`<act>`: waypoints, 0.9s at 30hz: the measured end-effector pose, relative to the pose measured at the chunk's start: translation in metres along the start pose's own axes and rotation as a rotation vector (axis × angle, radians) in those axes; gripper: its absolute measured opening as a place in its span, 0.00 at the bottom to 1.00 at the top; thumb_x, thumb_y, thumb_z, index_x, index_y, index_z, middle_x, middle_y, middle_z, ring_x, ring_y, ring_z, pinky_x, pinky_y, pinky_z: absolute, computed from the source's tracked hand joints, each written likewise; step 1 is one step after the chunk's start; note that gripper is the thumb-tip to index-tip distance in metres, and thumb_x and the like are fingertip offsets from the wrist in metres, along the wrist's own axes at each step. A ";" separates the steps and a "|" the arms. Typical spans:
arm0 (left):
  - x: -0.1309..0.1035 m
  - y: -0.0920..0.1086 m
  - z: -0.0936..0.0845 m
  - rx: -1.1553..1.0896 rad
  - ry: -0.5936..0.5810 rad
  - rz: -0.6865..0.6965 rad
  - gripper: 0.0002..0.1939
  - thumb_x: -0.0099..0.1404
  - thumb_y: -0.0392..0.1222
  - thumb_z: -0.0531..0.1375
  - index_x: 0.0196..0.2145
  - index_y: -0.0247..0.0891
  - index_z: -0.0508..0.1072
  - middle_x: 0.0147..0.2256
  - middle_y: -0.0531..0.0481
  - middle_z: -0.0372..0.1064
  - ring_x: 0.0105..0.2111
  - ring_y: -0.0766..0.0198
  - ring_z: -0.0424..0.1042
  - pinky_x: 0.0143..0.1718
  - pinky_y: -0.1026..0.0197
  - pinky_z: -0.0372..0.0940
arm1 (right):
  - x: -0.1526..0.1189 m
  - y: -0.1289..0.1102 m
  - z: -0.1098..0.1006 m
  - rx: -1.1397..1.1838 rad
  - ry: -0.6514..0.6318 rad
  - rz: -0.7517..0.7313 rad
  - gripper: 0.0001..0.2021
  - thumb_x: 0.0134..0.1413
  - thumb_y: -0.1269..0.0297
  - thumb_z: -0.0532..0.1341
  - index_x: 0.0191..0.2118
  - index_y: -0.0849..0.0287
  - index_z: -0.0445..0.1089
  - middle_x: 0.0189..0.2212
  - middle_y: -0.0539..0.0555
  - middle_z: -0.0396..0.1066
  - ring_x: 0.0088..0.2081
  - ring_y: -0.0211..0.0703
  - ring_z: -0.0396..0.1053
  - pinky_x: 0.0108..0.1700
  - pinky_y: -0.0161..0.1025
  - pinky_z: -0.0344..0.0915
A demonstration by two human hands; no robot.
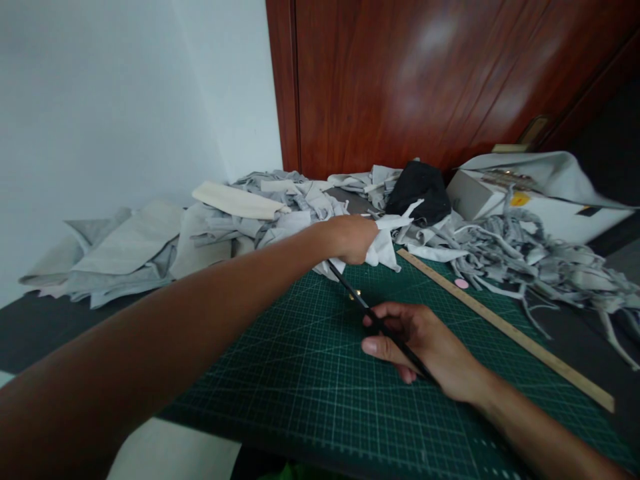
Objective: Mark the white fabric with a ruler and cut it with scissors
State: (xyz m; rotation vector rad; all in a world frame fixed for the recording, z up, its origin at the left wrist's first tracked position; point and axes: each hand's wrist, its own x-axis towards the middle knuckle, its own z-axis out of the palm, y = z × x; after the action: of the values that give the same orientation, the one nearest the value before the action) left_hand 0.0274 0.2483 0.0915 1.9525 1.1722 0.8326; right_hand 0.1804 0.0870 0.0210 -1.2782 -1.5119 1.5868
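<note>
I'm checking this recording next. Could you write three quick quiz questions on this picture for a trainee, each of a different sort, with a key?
1. Multiple choice: What does the right hand hold?
A) a roll of tape
B) a slim dark tool
C) a cup

2. Fill in the colour: The small round disc beside the wooden ruler is ____.

3. True or false: The left hand holds pale cloth and is farther from the camera than the right hand.

Key: 1. B; 2. pink; 3. true.
</note>
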 end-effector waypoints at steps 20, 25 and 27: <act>-0.013 -0.041 -0.046 -0.776 0.055 -0.217 0.05 0.60 0.40 0.64 0.33 0.35 0.76 0.28 0.44 0.73 0.29 0.59 0.69 0.31 0.57 0.62 | 0.003 0.000 -0.001 -0.002 0.023 0.010 0.27 0.46 0.49 0.79 0.44 0.62 0.73 0.25 0.45 0.69 0.16 0.26 0.59 0.16 0.26 0.51; -0.016 -0.049 -0.042 -1.018 0.046 -0.150 0.08 0.62 0.38 0.63 0.39 0.34 0.77 0.29 0.45 0.76 0.32 0.58 0.72 0.36 0.56 0.65 | 0.003 0.000 -0.002 0.038 0.041 0.008 0.26 0.46 0.49 0.79 0.42 0.61 0.72 0.22 0.43 0.68 0.14 0.27 0.59 0.16 0.26 0.53; -0.019 -0.049 -0.041 -1.052 0.081 -0.147 0.04 0.62 0.36 0.64 0.36 0.34 0.76 0.29 0.46 0.75 0.30 0.60 0.70 0.35 0.58 0.64 | 0.003 0.000 -0.003 0.057 0.050 0.007 0.26 0.46 0.49 0.79 0.41 0.61 0.72 0.20 0.42 0.67 0.14 0.27 0.59 0.16 0.26 0.53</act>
State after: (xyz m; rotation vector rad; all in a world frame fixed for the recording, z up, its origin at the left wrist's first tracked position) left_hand -0.0350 0.2579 0.0707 0.9621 0.6614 1.1392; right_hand 0.1818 0.0907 0.0201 -1.2836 -1.4224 1.5795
